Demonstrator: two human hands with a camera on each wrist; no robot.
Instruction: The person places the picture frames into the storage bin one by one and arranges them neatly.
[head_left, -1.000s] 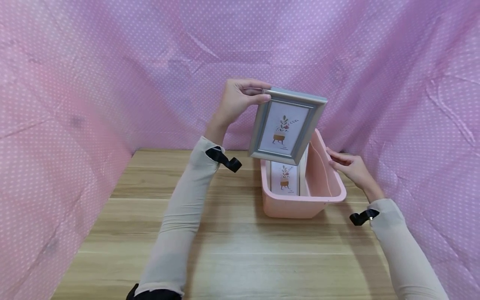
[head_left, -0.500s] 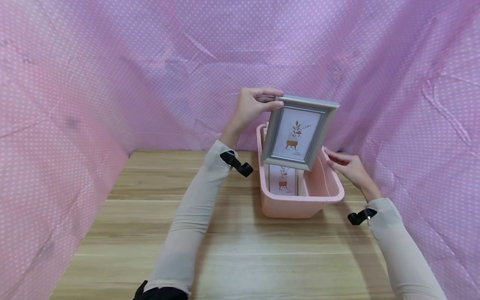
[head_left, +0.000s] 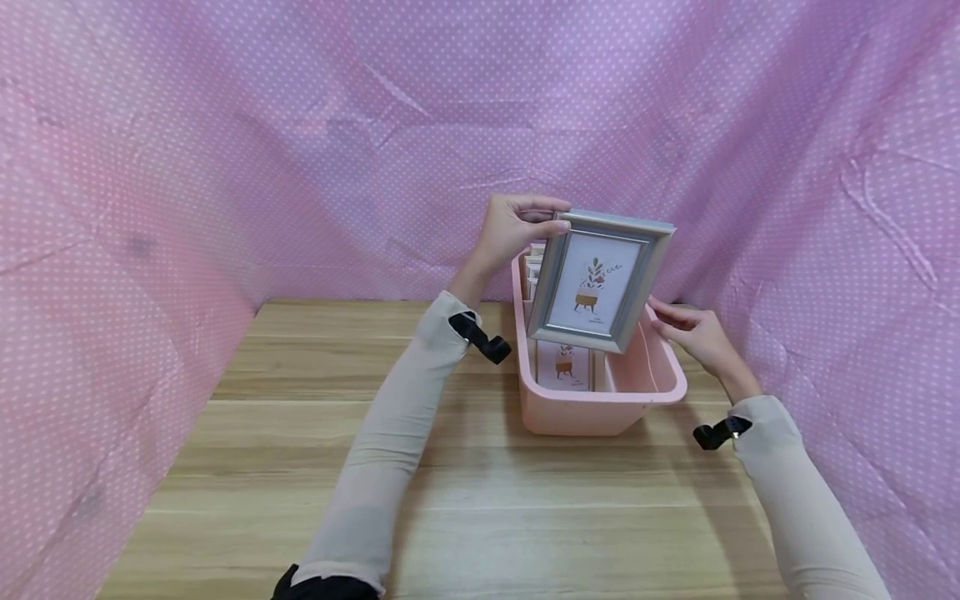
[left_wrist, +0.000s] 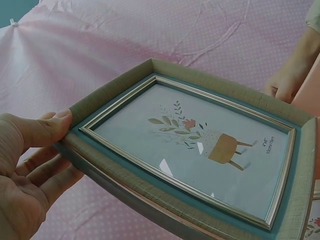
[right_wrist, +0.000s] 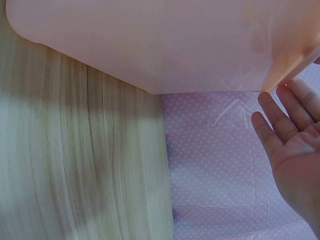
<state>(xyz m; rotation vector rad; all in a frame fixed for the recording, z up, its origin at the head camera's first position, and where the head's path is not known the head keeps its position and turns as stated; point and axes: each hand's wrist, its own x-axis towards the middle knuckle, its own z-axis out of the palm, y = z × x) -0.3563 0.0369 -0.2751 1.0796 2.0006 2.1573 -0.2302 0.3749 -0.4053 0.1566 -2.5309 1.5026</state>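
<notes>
My left hand (head_left: 504, 229) pinches the upper left corner of a silver-grey picture frame (head_left: 600, 333), which hangs tilted over the pink plastic bin (head_left: 600, 397). Its print (left_wrist: 220, 145) shows a potted plant, and in the left wrist view the thumb lies on the front border with fingers behind. A second frame with the same print (head_left: 564, 371) stands inside the bin, partly covered by the held one. On the bin's right side, my right hand (head_left: 701, 333) touches the rim with fairly straight fingers (right_wrist: 280, 122); its thumb is largely out of the right wrist view.
Light-coloured flat items (head_left: 534, 265) stand at the bin's far left inside, partly hidden. The bin rests on a wood-grain table (head_left: 337, 467). Pink polka-dot cloth (head_left: 337, 150) hangs behind the table and at both sides.
My left hand has carried the picture frame rightward, then lowered it a little over the bin. The right hand stays at the rim, shifting only slightly with the bin in the view.
</notes>
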